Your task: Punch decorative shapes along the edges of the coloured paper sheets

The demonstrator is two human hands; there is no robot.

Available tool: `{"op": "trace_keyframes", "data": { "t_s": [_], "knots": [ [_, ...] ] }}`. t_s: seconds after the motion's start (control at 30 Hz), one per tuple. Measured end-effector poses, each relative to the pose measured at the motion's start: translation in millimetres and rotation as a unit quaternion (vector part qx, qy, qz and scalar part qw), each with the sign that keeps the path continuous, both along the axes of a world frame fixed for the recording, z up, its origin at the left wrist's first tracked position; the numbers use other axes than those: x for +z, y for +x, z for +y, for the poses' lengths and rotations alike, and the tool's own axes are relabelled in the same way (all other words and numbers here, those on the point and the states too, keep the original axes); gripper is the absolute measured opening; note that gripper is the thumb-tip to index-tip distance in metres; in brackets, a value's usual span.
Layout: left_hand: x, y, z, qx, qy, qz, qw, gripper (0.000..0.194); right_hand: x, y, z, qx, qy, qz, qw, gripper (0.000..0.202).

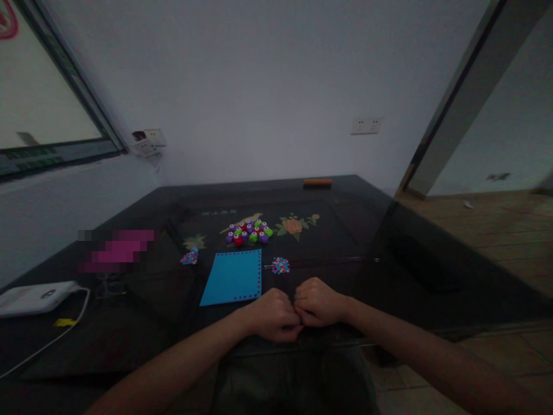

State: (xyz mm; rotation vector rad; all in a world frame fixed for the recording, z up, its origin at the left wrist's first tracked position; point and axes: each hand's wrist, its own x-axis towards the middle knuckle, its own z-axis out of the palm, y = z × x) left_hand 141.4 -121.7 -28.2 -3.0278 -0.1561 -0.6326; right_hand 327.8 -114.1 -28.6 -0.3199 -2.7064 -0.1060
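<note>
My left hand (276,315) and my right hand (320,302) rest as loose fists at the table's near edge, knuckles meeting. Nothing shows in either one, though their palms are turned out of sight. Just beyond my left hand lies a bright blue sheet (235,279) with small dark red dots along its top, right side and part of the bottom. A small heap of pink, blue and white beads (280,265) sits right of the sheet. Another cluster of similar beads (190,257) is to its left. Behind the sheet are several purple, green and red eyeball-like pieces (249,232).
The dark table (345,230) has printed flowers (292,225). An orange-brown bar (318,183) lies at its back edge. On the left are a white device (37,298) with a cable (84,311) and a blurred pink item (118,251). A dark flat object (425,265) lies at right.
</note>
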Motion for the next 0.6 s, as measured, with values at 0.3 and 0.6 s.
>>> {"op": "trace_keyframes", "data": {
  "t_s": [0.3, 0.6],
  "knots": [
    [2.0, -0.4, -0.1, -0.003, -0.004, 0.009, 1.000, 0.026, 2.4, -1.0, -0.5, -0.002, -0.004, -0.002, 1.000, 0.030],
    [0.6, -0.3, -0.7, 0.006, 0.002, 0.005, 1.000, 0.024, 2.2, -0.5, -1.0, -0.008, -0.005, -0.001, 1.000, 0.027]
  ]
}}
